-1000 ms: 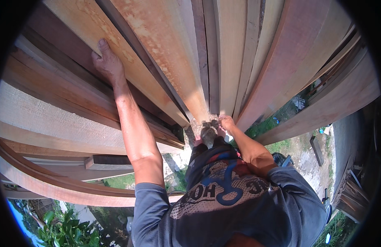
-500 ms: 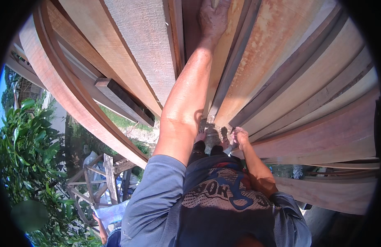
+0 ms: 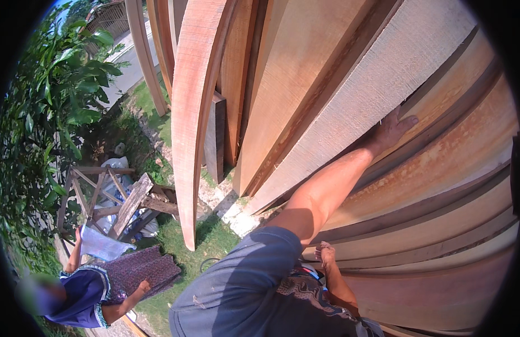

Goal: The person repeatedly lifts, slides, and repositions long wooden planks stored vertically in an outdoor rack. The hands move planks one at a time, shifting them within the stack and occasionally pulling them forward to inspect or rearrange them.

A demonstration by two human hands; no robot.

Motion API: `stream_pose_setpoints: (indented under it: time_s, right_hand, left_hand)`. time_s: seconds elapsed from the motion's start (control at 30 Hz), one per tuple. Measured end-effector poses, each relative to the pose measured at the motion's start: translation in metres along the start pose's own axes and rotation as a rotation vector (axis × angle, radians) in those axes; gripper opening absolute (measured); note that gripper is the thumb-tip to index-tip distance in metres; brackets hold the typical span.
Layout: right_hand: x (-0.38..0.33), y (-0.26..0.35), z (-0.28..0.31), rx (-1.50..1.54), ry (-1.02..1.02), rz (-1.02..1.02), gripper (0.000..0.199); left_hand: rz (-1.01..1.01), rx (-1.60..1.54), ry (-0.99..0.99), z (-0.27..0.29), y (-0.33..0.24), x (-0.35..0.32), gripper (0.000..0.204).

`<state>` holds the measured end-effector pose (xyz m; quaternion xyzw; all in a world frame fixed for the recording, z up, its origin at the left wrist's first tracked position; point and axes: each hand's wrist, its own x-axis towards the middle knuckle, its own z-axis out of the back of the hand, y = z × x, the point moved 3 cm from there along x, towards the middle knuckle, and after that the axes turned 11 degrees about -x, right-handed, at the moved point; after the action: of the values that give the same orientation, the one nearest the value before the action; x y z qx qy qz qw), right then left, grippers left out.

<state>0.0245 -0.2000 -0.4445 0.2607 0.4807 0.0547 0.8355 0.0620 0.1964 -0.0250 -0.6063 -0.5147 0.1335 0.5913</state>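
Observation:
My left hand [image 3: 392, 130] reaches up among tall wooden boards leaning side by side. It rests by the edge of a wide, rough-sawn pale board [image 3: 372, 78], its thumb spread against a yellowish board [image 3: 428, 112] behind; the fingertips are partly hidden. Low by my body, my right hand [image 3: 327, 253] is closed with curled fingers, in front of the lower boards. Whether it holds anything small does not show.
A curved reddish board [image 3: 195, 112] and a short dark post [image 3: 215, 140] stand to the left. Beyond are a wooden frame [image 3: 122, 208], grass [image 3: 175, 238] and a leafy bush [image 3: 52, 101]. Another person [image 3: 86, 297] at the lower left holds a pale translucent sheet [image 3: 102, 242].
The view has swung left, bringing the other person and more grass into sight. My left hand has shifted from the narrow board's face to beside the rough pale board's edge.

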Motion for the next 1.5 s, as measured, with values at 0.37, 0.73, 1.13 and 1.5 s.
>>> stream_pose_setpoints:
  time_s: [0.37,0.73,1.13,1.5]
  right_hand:
    - [0.019,-0.001,-0.010,-0.057,0.007,0.027,0.016]
    - [0.103,-0.019,-0.050,0.097,0.093,0.151,0.018]
    - [0.112,-0.011,-0.053,0.002,0.133,0.125,0.019]
    - [0.077,-0.018,-0.033,-0.139,0.146,0.135,0.015]
  left_hand:
    - [0.029,0.099,0.018,0.005,-0.013,-0.004,0.092]
    - [0.077,0.019,0.014,-0.002,0.007,0.000,0.072]
    - [0.086,-0.011,0.005,-0.001,-0.005,-0.003,0.068]
    - [0.078,-0.112,0.044,-0.002,-0.019,-0.008,0.067]
